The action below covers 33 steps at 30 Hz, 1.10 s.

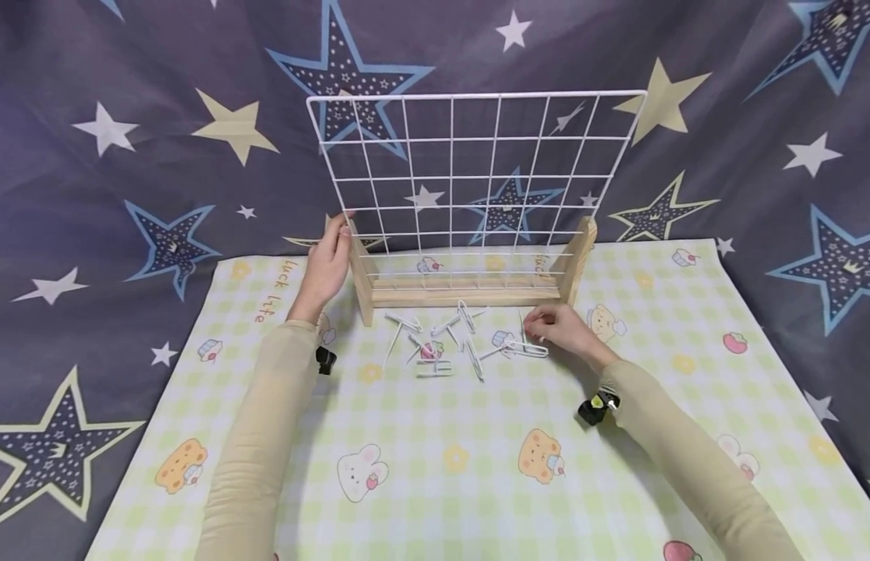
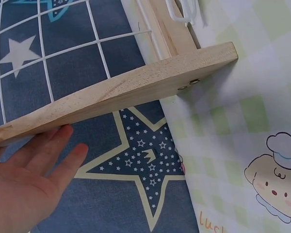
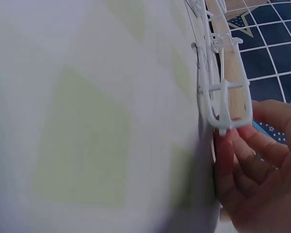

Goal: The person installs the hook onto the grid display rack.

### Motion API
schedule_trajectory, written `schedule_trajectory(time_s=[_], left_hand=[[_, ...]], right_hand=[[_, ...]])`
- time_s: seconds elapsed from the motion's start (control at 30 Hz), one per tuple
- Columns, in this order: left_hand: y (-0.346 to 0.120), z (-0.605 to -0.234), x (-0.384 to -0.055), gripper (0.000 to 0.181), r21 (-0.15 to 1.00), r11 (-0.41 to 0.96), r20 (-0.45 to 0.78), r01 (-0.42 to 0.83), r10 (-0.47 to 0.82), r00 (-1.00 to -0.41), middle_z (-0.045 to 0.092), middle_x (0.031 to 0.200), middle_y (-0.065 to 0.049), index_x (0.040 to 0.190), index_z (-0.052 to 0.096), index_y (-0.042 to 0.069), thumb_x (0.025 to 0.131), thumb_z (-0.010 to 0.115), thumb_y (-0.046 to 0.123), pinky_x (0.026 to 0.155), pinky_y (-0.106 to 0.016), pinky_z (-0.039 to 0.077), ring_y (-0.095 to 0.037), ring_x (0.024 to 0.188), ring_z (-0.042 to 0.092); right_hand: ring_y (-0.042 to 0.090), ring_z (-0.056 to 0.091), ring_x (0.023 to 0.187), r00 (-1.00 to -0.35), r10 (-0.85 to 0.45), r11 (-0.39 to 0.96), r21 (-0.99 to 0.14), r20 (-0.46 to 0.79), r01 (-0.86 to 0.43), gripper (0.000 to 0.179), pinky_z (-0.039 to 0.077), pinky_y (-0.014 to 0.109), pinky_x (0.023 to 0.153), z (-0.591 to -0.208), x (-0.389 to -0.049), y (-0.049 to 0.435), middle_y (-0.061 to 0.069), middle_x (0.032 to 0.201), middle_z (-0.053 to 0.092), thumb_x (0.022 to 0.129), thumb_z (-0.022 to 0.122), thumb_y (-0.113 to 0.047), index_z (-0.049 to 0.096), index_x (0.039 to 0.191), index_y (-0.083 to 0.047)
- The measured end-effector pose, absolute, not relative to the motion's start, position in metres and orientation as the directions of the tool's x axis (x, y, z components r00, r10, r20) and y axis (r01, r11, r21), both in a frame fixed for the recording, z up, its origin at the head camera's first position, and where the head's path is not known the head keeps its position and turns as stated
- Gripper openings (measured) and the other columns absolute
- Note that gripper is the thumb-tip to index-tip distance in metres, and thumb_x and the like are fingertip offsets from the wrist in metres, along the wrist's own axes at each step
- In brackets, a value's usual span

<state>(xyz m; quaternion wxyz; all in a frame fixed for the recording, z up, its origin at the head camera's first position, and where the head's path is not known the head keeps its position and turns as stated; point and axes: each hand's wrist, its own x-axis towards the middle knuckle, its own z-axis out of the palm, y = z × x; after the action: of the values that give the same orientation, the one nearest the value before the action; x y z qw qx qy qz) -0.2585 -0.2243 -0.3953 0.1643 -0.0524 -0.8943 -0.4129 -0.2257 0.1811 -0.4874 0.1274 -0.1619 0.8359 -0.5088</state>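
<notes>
A white wire grid panel (image 1: 451, 140) stands upright in a wooden base (image 1: 470, 298) with two side uprights. My left hand (image 1: 327, 261) grips the top of the left upright (image 2: 116, 92), its fingers along the outer face in the left wrist view; the thumb is mostly hidden there. In front of the base lie several white wire hooks (image 1: 473, 354) in a loose heap. At the heap's right end my right hand (image 1: 564, 329) pinches a white wire hook (image 3: 226, 124) by its end, with thumb and fingertips around it in the right wrist view.
The table bears a green checked cloth (image 1: 435, 514) printed with bears, rabbits and strawberries. Behind it hangs a dark curtain (image 1: 42, 218) with stars, close to the back of the rack. The right wooden upright (image 1: 580, 253) rises just behind the right hand.
</notes>
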Motion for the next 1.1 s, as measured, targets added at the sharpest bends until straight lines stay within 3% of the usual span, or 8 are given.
schedule_trajectory(time_s=[0.03, 0.13, 0.27, 0.47, 0.57, 0.63, 0.8, 1.1], left_hand=[[-0.224, -0.395, -0.258, 0.043, 0.722, 0.652, 0.337, 0.230, -0.042, -0.940, 0.051, 0.140, -0.012, 0.143, 0.047, 0.022, 0.106, 0.032, 0.038, 0.106, -0.055, 0.037, -0.039, 0.127, 0.046], [-0.223, -0.396, -0.257, 0.042, 0.729, 0.638, 0.350, 0.247, -0.038, -0.936, 0.062, 0.114, -0.016, 0.143, 0.047, 0.021, 0.106, 0.033, 0.036, 0.098, -0.052, 0.043, -0.037, 0.109, 0.056], [-0.226, -0.397, -0.256, 0.043, 0.753, 0.602, 0.339, 0.265, -0.009, -0.941, 0.053, 0.088, -0.013, 0.146, 0.044, 0.020, 0.106, 0.035, 0.036, 0.087, -0.050, 0.045, -0.032, 0.086, 0.052], [-0.231, -0.397, -0.257, 0.047, 0.812, 0.521, 0.283, 0.263, 0.043, -0.958, 0.048, 0.093, -0.011, 0.149, 0.039, 0.019, 0.105, 0.037, 0.035, 0.083, -0.044, 0.046, -0.028, 0.087, 0.048], [-0.232, -0.395, -0.256, 0.046, 0.863, 0.429, 0.264, 0.268, 0.070, -0.962, 0.050, 0.102, -0.014, 0.150, 0.037, 0.014, 0.106, 0.038, 0.028, 0.090, -0.041, 0.051, -0.027, 0.097, 0.053], [-0.229, -0.388, -0.251, 0.044, 0.888, 0.374, 0.253, 0.268, 0.089, -0.963, 0.051, 0.108, -0.019, 0.148, 0.037, 0.011, 0.106, 0.038, 0.022, 0.095, -0.046, 0.051, -0.030, 0.107, 0.053], [-0.223, -0.371, -0.238, 0.042, 0.909, 0.326, 0.237, 0.260, 0.107, -0.965, 0.050, 0.120, -0.031, 0.146, 0.036, 0.003, 0.106, 0.038, 0.011, 0.097, -0.053, 0.048, -0.042, 0.118, 0.050], [-0.220, -0.366, -0.233, 0.042, 0.900, 0.354, 0.236, 0.256, 0.099, -0.967, 0.048, 0.128, -0.035, 0.147, 0.035, 0.002, 0.106, 0.037, 0.011, 0.091, -0.058, 0.050, -0.047, 0.118, 0.049]], right_hand=[[0.024, 0.062, 0.067, -0.913, -0.406, 0.427, -0.892, -0.045, -0.146, 0.015, 0.053, 0.024, 0.054, -0.483, -0.225, 0.178, 0.023, 0.081, 0.067, 0.089, 0.063, 0.004, 0.063, 0.098, 0.017], [0.022, 0.062, 0.066, -0.916, -0.399, 0.403, -0.906, -0.051, -0.125, 0.017, 0.053, 0.022, 0.054, -0.480, -0.224, 0.170, 0.028, 0.081, 0.066, 0.085, 0.065, 0.009, 0.060, 0.096, 0.020], [0.013, 0.061, 0.067, -0.930, -0.358, 0.401, -0.913, -0.086, -0.070, 0.021, 0.051, 0.017, 0.056, -0.489, -0.226, 0.165, 0.025, 0.083, 0.067, 0.082, 0.068, 0.008, 0.059, 0.097, 0.019], [0.009, 0.060, 0.068, -0.933, -0.332, 0.391, -0.921, -0.141, 0.000, 0.023, 0.051, 0.016, 0.057, -0.493, -0.224, 0.161, 0.023, 0.088, 0.068, 0.084, 0.068, 0.004, 0.060, 0.103, 0.015], [0.010, 0.061, 0.070, -0.929, -0.336, 0.320, -0.946, -0.154, 0.041, 0.026, 0.053, 0.018, 0.058, -0.492, -0.221, 0.162, 0.028, 0.095, 0.066, 0.087, 0.064, 0.005, 0.056, 0.109, 0.017], [0.011, 0.061, 0.071, -0.932, -0.327, 0.272, -0.960, -0.157, 0.066, 0.028, 0.055, 0.020, 0.060, -0.490, -0.218, 0.163, 0.030, 0.099, 0.065, 0.088, 0.062, 0.007, 0.054, 0.112, 0.018], [0.014, 0.060, 0.075, -0.946, -0.308, 0.227, -0.973, -0.104, 0.033, 0.029, 0.058, 0.026, 0.068, -0.486, -0.213, 0.169, 0.029, 0.099, 0.060, 0.090, 0.059, 0.008, 0.049, 0.115, 0.018], [0.026, 0.065, 0.081, -0.961, -0.272, 0.226, -0.968, 0.048, -0.112, 0.016, 0.059, 0.032, 0.077, -0.474, -0.209, 0.186, 0.032, 0.099, 0.059, 0.093, 0.057, 0.006, 0.054, 0.106, 0.015]])
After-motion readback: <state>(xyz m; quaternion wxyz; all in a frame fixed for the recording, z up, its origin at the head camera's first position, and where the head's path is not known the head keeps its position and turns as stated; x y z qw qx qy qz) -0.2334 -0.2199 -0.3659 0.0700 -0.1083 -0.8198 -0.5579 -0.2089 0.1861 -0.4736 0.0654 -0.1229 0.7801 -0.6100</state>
